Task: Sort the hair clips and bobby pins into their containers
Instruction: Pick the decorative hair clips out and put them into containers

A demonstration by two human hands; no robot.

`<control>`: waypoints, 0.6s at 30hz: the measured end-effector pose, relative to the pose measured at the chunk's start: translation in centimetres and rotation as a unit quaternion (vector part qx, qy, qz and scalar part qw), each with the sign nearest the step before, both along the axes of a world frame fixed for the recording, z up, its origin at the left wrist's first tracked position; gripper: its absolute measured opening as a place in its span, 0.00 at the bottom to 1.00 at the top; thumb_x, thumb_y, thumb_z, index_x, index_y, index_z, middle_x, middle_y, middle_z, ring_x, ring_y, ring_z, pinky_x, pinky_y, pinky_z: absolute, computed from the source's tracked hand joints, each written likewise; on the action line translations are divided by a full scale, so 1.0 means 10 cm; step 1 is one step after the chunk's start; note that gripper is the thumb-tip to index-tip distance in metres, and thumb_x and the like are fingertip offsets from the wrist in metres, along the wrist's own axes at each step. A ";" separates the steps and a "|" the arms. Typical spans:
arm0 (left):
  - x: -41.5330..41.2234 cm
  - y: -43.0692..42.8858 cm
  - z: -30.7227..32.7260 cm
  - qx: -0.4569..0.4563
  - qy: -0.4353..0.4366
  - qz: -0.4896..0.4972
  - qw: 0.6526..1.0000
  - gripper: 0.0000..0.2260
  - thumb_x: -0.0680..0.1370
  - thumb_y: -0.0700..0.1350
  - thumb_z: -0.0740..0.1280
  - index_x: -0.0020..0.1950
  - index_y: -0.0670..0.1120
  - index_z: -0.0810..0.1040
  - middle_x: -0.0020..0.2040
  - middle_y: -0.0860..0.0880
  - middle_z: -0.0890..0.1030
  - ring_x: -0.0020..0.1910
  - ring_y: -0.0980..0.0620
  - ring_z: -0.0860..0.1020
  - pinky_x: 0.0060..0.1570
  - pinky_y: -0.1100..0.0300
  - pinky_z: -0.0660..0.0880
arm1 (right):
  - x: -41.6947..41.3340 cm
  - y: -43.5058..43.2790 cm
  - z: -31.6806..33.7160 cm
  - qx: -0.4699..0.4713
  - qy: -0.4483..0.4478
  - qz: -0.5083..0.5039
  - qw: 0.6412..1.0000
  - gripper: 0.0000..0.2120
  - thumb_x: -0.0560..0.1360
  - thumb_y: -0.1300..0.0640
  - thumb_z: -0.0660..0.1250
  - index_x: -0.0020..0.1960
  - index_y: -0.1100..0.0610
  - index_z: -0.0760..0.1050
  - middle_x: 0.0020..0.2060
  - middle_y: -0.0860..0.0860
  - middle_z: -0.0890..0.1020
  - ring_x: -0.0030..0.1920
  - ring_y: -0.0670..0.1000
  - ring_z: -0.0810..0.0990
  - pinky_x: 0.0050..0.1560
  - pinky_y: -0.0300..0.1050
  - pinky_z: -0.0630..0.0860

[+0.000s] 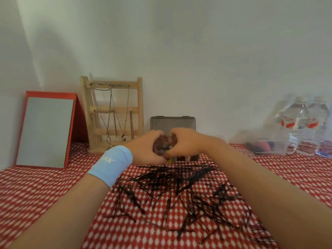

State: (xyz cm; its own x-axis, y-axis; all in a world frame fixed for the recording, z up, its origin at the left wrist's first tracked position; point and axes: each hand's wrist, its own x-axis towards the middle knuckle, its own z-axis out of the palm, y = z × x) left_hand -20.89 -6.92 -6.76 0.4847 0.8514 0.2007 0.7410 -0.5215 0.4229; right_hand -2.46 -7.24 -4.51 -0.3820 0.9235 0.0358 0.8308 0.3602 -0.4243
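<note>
Several black bobby pins (179, 191) lie scattered in a loose pile on the red-and-white patterned tablecloth (45, 186) between my forearms. Beyond the pile, my left hand (145, 150) and my right hand (183, 142) curl together around a small dark bunch of clips or pins (164, 146); what exactly they hold is blurred. Directly behind my hands stands a grey plastic box with its lid (172, 123) raised, its lower part hidden by the hands. A blue wristband (111, 164) sits on my left wrist.
A red-framed mirror (46, 130) leans at the back left. Beside it a wooden jewellery rack (113, 114) holds chains. At the right stand a clear plastic container (265, 144) with dark items inside and water bottles (303, 126). The wall runs close behind.
</note>
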 end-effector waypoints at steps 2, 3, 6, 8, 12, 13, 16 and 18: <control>-0.15 -0.02 0.03 0.006 -0.011 0.034 0.999 0.37 0.68 0.56 0.77 0.73 0.52 0.66 0.65 0.53 0.73 0.59 0.55 0.75 0.59 0.59 0.73 | -0.16 0.06 -0.01 0.019 0.021 0.013 1.000 0.22 0.69 0.48 0.78 0.57 0.53 0.72 0.50 0.49 0.78 0.42 0.47 0.81 0.34 0.40 0.80; -0.24 -0.02 0.04 0.011 0.000 0.059 0.998 0.39 0.68 0.57 0.77 0.75 0.52 0.64 0.67 0.53 0.72 0.61 0.54 0.74 0.62 0.57 0.72 | -0.24 0.09 -0.04 0.029 0.035 0.018 0.999 0.24 0.69 0.47 0.78 0.58 0.53 0.72 0.50 0.47 0.78 0.45 0.46 0.80 0.38 0.42 0.81; -0.49 -0.01 -0.02 -0.003 0.022 0.114 0.993 0.38 0.70 0.56 0.76 0.76 0.51 0.64 0.68 0.52 0.72 0.60 0.53 0.73 0.62 0.56 0.72 | -0.47 0.19 -0.17 0.029 0.084 0.039 0.995 0.29 0.69 0.47 0.79 0.65 0.52 0.72 0.55 0.46 0.78 0.51 0.45 0.78 0.48 0.39 0.78; -0.63 0.01 -0.09 -0.001 0.025 0.149 0.988 0.36 0.71 0.52 0.76 0.76 0.50 0.65 0.68 0.50 0.73 0.61 0.52 0.73 0.61 0.58 0.72 | -0.59 0.22 -0.25 -0.010 0.111 0.054 0.992 0.32 0.70 0.50 0.78 0.70 0.53 0.71 0.59 0.48 0.79 0.56 0.48 0.79 0.55 0.44 0.79; -0.84 0.07 -0.27 -0.022 0.052 0.202 0.978 0.37 0.70 0.53 0.76 0.76 0.50 0.63 0.68 0.50 0.73 0.64 0.50 0.73 0.64 0.56 0.72 | -0.60 0.19 -0.34 0.011 0.072 0.058 0.996 0.17 0.77 0.53 0.72 0.64 0.56 0.79 0.58 0.50 0.82 0.56 0.47 0.80 0.61 0.45 0.78; -0.86 0.07 -0.31 -0.021 0.071 0.213 0.974 0.37 0.71 0.53 0.75 0.76 0.50 0.63 0.70 0.49 0.72 0.66 0.49 0.72 0.65 0.54 0.71 | -0.56 0.19 -0.35 0.036 0.034 0.053 0.997 0.13 0.78 0.55 0.70 0.61 0.55 0.82 0.57 0.49 0.83 0.54 0.47 0.80 0.61 0.44 0.78; -0.83 0.03 -0.37 0.044 0.146 0.247 0.957 0.32 0.73 0.54 0.70 0.76 0.52 0.64 0.72 0.48 0.65 0.72 0.46 0.61 0.70 0.51 0.63 | -0.42 0.18 -0.42 0.062 -0.093 0.045 0.993 0.12 0.78 0.58 0.68 0.60 0.53 0.83 0.59 0.49 0.82 0.56 0.49 0.80 0.60 0.43 0.77; -0.71 -0.05 -0.35 0.111 0.149 0.223 0.957 0.24 0.75 0.52 0.68 0.71 0.54 0.68 0.69 0.49 0.65 0.70 0.47 0.61 0.69 0.51 0.62 | -0.33 0.17 -0.52 0.049 -0.171 0.046 0.983 0.17 0.79 0.58 0.68 0.67 0.52 0.78 0.64 0.50 0.80 0.61 0.52 0.78 0.64 0.45 0.76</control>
